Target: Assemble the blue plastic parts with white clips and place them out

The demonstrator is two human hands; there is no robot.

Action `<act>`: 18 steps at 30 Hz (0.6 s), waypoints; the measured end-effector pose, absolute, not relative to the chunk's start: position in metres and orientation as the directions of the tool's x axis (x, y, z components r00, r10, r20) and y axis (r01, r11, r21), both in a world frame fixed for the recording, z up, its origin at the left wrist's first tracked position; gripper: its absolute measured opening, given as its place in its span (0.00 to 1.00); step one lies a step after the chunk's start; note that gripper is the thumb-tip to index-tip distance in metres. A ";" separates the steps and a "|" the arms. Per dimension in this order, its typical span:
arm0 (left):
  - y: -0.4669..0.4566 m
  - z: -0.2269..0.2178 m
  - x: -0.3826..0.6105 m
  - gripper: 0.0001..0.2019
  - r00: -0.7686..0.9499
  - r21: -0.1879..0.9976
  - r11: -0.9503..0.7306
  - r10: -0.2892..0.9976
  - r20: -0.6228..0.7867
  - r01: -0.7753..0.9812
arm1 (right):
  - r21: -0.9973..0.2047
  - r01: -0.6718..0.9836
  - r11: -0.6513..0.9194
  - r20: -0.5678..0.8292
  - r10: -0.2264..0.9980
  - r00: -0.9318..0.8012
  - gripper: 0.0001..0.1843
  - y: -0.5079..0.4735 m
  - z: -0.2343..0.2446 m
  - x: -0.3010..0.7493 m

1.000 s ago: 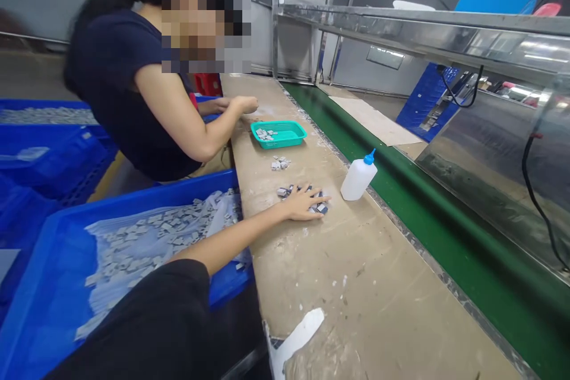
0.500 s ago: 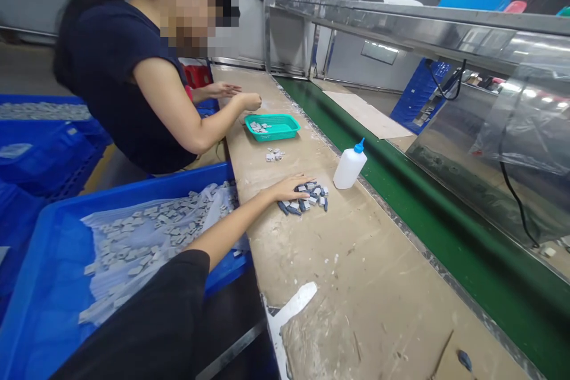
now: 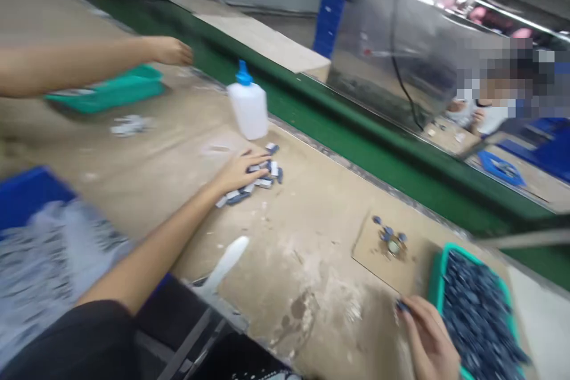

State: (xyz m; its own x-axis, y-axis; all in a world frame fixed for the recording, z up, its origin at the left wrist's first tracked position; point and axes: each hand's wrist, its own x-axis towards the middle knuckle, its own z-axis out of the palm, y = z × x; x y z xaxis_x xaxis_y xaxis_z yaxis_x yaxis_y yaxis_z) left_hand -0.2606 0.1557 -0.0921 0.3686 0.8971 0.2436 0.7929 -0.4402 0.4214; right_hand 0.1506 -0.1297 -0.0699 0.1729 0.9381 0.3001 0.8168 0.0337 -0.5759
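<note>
Dark blue pieces heap a teal basket [image 3: 439,291] at the right edge of the worktop [image 3: 312,261], and the right hand [image 3: 427,338] sits beside its rim, fingers pinched narrowly on one small dark piece [image 3: 402,306], slightly blurred. Just left lies a brown card pad [image 3: 378,249] bearing a few small blue-capped parts [image 3: 389,233]. Mid-worktop, the left hand [image 3: 238,172] rests spread flat, holding nothing visible, on a loose pile of blue-and-white pieces [image 3: 262,183]. Beyond stands a white plastic bottle [image 3: 248,108] with a blue nozzle. Farther left, a co-worker's hand [image 3: 169,50] hangs above a second teal basket [image 3: 107,89]. A green conveyor belt [image 3: 312,154] runs along the far edge.
</note>
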 end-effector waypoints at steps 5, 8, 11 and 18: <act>0.169 -0.087 -0.193 0.30 0.437 0.433 -0.525 0.851 0.293 0.732 | -0.470 0.872 0.134 0.486 0.864 0.129 0.11 -0.124 -0.085 0.141; 0.159 -0.075 -0.165 0.32 0.390 0.472 -0.496 0.867 0.310 0.729 | -0.439 0.880 0.184 0.518 0.852 0.080 0.11 -0.121 -0.089 0.142; 0.139 -0.067 -0.171 0.33 0.334 0.502 -0.458 0.886 0.320 0.734 | -0.527 0.825 0.204 0.507 0.855 0.112 0.10 -0.123 -0.084 0.144; 0.132 -0.090 -0.216 0.33 0.106 0.549 -0.227 0.964 0.244 0.804 | -0.577 0.733 0.360 0.489 0.871 -0.043 0.09 -0.125 -0.072 0.156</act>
State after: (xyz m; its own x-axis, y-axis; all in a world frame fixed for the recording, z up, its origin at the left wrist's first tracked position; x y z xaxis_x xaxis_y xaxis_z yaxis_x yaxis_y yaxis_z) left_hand -0.2162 0.1322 -0.0898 0.1062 0.9640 0.2437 0.8043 -0.2274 0.5490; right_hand 0.1558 -0.1253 -0.0718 -0.0426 0.8712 0.4890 0.7329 0.3599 -0.5773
